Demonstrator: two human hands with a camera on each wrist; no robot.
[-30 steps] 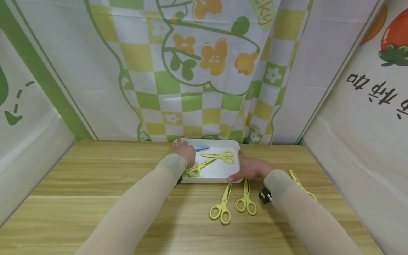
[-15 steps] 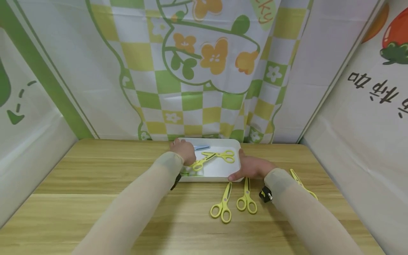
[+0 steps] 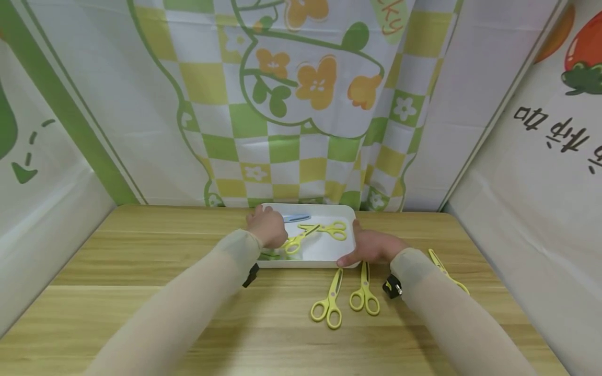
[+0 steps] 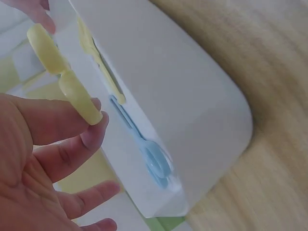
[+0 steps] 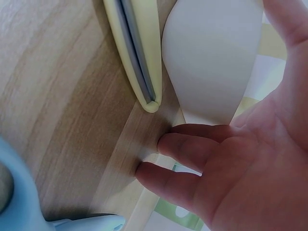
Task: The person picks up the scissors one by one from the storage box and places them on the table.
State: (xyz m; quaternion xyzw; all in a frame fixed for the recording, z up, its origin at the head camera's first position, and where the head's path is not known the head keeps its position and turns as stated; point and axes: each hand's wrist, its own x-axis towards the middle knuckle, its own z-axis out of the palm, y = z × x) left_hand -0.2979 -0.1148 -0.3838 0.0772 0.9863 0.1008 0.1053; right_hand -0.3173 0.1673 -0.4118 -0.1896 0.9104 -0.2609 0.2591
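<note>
My left hand (image 3: 267,227) pinches one handle loop of a pair of yellow scissors (image 4: 79,96), over the left part of a white tray (image 3: 305,264). In the head view part of that handle is hidden behind the hand. A second pair of yellow scissors (image 3: 336,230) lies in the tray, partly crossed by the held pair's blades. Blue scissors (image 4: 142,139) lie along the tray's back wall. At the tray's right end, my right hand (image 3: 371,246) holds it, with the thumb at the front corner and the fingers beyond the end wall.
Two yellow scissors, the left pair (image 3: 331,303) and the right pair (image 3: 364,292), lie on the wooden table (image 3: 263,334) before the tray. Another yellow pair (image 3: 444,269) lies beyond the right forearm. A blue handle (image 5: 24,192) shows near the right wrist. A checked curtain (image 3: 282,151) hangs behind.
My left hand has shifted slightly left, and the scissors it pinches have moved up and right, their blades now crossing the other yellow pair. The right hand stays at the tray's end.
</note>
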